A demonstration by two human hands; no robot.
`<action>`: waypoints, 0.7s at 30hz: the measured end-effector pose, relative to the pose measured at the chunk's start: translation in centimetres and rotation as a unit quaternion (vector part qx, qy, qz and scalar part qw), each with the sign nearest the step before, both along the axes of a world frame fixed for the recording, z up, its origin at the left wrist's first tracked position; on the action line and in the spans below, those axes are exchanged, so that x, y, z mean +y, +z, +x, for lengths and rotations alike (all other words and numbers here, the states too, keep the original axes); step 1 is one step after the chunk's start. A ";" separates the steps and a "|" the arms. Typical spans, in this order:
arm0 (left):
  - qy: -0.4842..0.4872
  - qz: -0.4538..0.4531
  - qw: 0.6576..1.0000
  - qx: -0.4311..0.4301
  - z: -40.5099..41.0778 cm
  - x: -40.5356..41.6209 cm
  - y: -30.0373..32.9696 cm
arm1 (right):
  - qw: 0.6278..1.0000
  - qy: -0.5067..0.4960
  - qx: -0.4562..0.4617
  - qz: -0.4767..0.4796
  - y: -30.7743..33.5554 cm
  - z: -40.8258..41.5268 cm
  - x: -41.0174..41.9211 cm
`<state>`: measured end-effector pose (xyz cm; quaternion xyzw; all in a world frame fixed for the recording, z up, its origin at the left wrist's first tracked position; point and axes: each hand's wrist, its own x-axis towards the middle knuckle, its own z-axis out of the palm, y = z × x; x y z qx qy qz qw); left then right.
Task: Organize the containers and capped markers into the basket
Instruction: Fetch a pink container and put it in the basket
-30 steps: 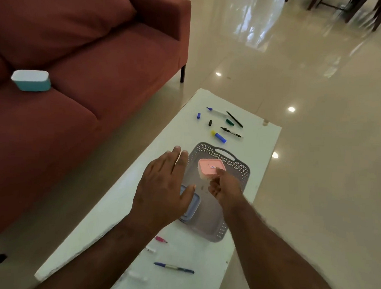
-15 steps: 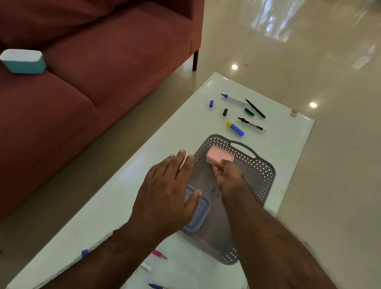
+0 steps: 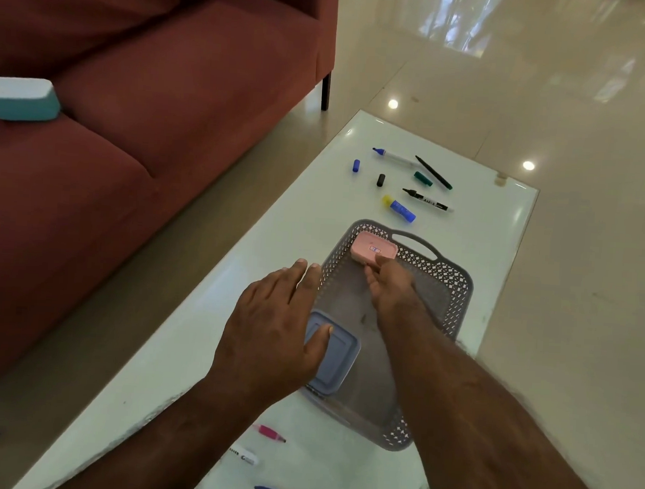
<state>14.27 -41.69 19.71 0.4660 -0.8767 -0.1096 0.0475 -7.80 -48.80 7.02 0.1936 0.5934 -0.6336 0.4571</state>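
While a second earlier the pink container had hung above the grey basket, it now sat in the far corner, the right hand fingers closed on its near edge. The left hand stayed flat, fingers spread, thumb on the blue container inside the basket.

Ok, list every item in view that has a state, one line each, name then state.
pink container: lid on, in basket's far corner
blue-grey container: lid on, in basket's near-left corner
basket: on table, holds two containers
teal container: lid on, on the sofa
black marker: uncapped, on table
blue marker: uncapped
right hand: fingers on pink container
left hand: flat, thumb on blue-grey container
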 end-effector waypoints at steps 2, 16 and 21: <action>-0.002 0.001 1.000 -0.002 0.2 -0.1 -0.1 | 1.000 0.009 0.003 0.012 -0.1 0.0 0.0; -0.002 -0.013 1.000 0.003 3.5 -1.3 5.8 | 0.857 0.362 0.326 0.169 8.0 5.5 4.1; 0.016 -0.020 1.000 -0.003 7.8 -1.5 11.0 | 0.713 0.482 0.481 0.164 16.3 9.6 6.7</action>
